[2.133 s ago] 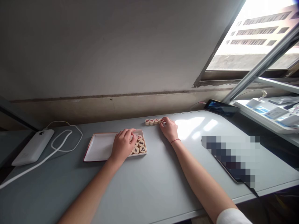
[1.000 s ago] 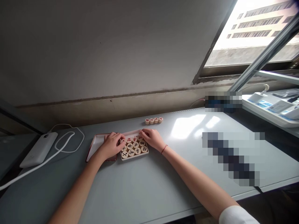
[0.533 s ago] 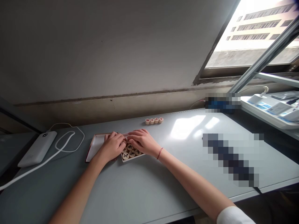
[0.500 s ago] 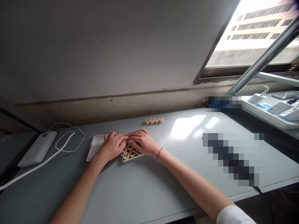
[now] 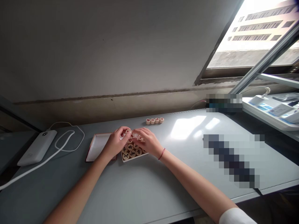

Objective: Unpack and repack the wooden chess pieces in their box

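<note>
A shallow white box (image 5: 134, 159) on the desk holds rows of round wooden Chinese chess pieces (image 5: 132, 153), the near ones with black characters and farther ones with red. Over its far left part, my left hand (image 5: 116, 140) pinches a Chinese chess piece (image 5: 128, 132) between thumb and fingers. My right hand (image 5: 149, 141) hovers over the right side of the box, thumb and fingers apart, pieces showing in the gap. It covers part of the box. Just left of the box lies an open lid (image 5: 98, 144), white inside with a reddish edge, partly behind my left wrist.
A short row of several red-marked pieces (image 5: 154, 121) stands beyond the box, near the wall. At the left lie a white power bank (image 5: 38, 147) and a looped white cable (image 5: 61, 146). A blurred dark object (image 5: 230, 160) is on the right, beside a white shelf (image 5: 268, 118).
My left hand has moved up and right and now pinches a chess piece. My right hand has shifted slightly right, its thumb and fingers parting, so more red-marked pieces show.
</note>
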`<state>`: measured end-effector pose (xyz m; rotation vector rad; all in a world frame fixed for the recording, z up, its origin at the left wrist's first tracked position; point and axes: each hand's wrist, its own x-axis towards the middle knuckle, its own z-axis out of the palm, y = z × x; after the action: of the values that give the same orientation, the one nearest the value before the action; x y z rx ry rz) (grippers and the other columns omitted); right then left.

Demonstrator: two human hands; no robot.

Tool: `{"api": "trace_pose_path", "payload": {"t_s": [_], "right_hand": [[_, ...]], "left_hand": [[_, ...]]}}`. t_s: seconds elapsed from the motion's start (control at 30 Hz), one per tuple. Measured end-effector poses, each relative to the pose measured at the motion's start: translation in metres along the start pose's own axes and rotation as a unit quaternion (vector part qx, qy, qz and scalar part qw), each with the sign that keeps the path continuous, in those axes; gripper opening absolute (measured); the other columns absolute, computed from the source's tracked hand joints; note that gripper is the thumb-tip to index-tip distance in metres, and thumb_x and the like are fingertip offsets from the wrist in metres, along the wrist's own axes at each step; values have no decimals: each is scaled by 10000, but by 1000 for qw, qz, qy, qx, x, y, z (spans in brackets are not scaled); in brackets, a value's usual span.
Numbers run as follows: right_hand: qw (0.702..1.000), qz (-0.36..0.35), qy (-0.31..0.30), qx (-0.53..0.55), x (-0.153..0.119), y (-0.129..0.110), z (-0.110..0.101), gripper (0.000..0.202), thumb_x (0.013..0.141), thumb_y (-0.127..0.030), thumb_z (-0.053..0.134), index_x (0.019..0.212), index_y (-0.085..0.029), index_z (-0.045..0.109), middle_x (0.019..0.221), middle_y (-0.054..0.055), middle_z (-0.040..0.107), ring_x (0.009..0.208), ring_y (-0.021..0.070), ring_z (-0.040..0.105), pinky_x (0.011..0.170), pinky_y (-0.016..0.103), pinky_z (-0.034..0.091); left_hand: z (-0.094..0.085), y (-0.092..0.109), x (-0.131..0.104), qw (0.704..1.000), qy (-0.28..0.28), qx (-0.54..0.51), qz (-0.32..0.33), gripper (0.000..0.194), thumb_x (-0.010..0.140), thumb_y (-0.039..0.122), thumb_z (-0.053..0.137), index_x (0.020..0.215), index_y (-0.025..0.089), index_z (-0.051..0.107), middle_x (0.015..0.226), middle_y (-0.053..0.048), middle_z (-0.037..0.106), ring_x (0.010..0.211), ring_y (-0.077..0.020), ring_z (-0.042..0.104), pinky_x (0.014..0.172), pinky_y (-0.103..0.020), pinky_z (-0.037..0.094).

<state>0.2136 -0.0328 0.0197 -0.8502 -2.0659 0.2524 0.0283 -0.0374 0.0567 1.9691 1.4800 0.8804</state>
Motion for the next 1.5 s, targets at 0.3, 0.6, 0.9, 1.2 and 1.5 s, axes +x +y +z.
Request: {"api": "trace_pose_path", "payload": {"t_s": [0.3,0.6,0.9,1.2,1.5], "right_hand": [[982,127,73,-116,-4,31,-19,106,864,-259,533,896,-223,628,892,49,709,866,213,615,823,352,459],[973,178,28,-147,-8,40,-24,138,872,-273,518,889,-215,642,926,80,699,921,251,596,820,386,450],[988,143,52,27,0,-8,-10,187,861,-306,561,996,-218,655,893,53,703,780,172,644,723,295,526],[952,247,39,-174,-17,57,-18,203,872,-261,482,1002,-203,627,911,76,709,873,251,617,711,355,483],[938,255,-15,-235,-17,56,-9,148,844,-229,534,971,-217,609,889,63,684,862,239,567,733,316,426]], "left_hand": [[25,2,12,971,79,-209,-91,335,813,471,572,1001,194,580,919,-45,683,832,-174,647,768,-305,516],[31,-7,2,984,55,-154,-76,370,785,319,611,1133,195,582,965,-55,683,792,-167,657,680,-288,547],[37,-1,-7,966,95,180,159,228,905,247,514,1121,223,582,908,-33,665,803,-173,642,745,-268,499],[0,-11,2,927,-71,355,-104,374,935,376,391,1226,202,548,947,-90,699,836,-268,666,663,-315,471],[1,-19,4,939,-101,302,-130,352,862,182,384,1161,224,563,929,-54,723,816,-227,669,634,-264,420]]}}
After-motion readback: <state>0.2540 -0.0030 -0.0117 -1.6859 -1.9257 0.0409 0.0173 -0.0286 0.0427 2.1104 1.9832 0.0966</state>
